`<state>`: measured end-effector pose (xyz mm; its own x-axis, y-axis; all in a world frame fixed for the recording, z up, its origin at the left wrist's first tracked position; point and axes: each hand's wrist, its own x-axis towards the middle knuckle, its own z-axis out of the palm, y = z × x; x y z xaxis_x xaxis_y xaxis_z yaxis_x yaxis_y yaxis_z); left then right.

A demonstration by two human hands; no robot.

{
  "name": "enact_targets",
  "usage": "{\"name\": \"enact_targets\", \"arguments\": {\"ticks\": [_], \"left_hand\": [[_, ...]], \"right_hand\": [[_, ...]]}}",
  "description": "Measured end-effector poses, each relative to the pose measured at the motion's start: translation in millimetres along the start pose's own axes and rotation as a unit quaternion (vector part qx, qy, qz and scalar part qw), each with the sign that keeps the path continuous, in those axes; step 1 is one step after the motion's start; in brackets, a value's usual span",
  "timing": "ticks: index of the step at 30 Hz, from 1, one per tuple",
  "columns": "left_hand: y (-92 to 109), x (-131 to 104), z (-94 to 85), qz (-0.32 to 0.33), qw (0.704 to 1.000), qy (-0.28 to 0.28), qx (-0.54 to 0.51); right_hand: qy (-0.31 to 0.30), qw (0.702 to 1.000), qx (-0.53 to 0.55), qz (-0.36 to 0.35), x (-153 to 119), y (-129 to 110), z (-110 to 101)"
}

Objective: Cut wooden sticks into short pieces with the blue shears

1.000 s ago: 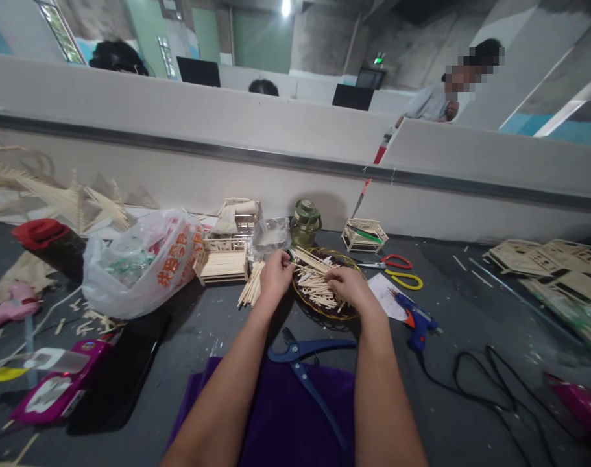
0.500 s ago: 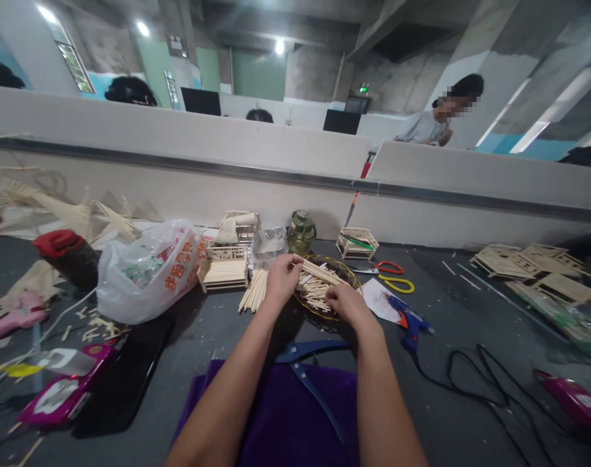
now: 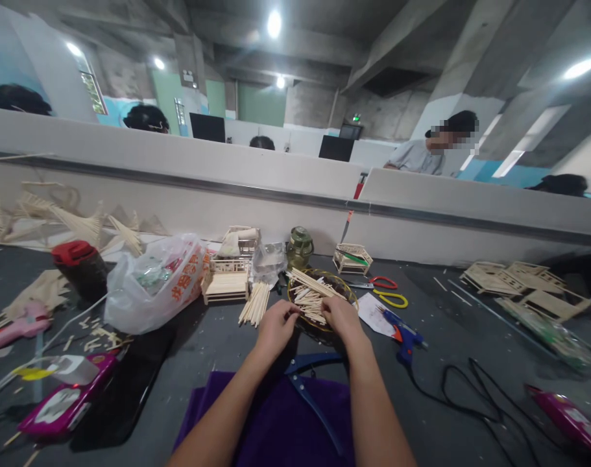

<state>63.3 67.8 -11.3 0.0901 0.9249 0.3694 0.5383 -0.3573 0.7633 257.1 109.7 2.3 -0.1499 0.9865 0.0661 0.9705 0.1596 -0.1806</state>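
Observation:
A round wicker basket (image 3: 356,302) with a yellowish rim holds many short wooden sticks (image 3: 309,299). Several longer sticks (image 3: 309,281) lie across its far side. My right hand (image 3: 344,320) reaches over the near right rim, its fingers closed at the sticks. At the near left rim is my left hand (image 3: 276,328), thumb and fingers pinched together; what they hold, if anything, is too small to make out. Left of the basket lies a loose bundle of sticks (image 3: 254,303). Blue long-handled cutters (image 3: 311,395) rest on a folded purple cloth (image 3: 261,421) below my hands.
Left stand a small wooden bed model (image 3: 226,283), a white plastic bag (image 3: 149,292) and a red-lidded cup (image 3: 81,269). Behind the basket is a green jar (image 3: 300,246). Rightward lie scissors (image 3: 391,298), a blue glue gun (image 3: 406,335) and its cord. A person (image 3: 422,152) is beyond the partition.
My left hand has come away from the long sticks and moved down to the basket's near left edge. My right hand stays at the sticks. The camera has tilted upward.

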Motion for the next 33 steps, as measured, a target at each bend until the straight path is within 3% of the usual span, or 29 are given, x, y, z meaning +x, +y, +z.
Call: {"name": "enact_targets", "arguments": {"ticks": [6, 14, 26, 33], "left_hand": [[2.8, 0.0, -5.6, 0.014, 1.000, 0.012, -0.015], [-9.6, 2.9, -5.5, -0.008, 0.998, 0.043, -0.038], [-10.2, 2.3, -0.6, -0.002, 0.997, 0.036, -0.070], [-11.7, 4.2, 2.3, -0.028, 0.992, 0.034, -0.115]], "right_hand": [[-0.003, 1.000, -0.014, 0.009, 1.7, 1.6, 1.8], [-0.009, 1.000, -0.027, 0.015, 1.0, 9.5, 1.4], [-0.019, 1.000, -0.016, 0.004, -1.1, 18.3, -0.3], [0.030, 0.999, 0.013, -0.012, -7.3, 17.0, -11.6]]}}
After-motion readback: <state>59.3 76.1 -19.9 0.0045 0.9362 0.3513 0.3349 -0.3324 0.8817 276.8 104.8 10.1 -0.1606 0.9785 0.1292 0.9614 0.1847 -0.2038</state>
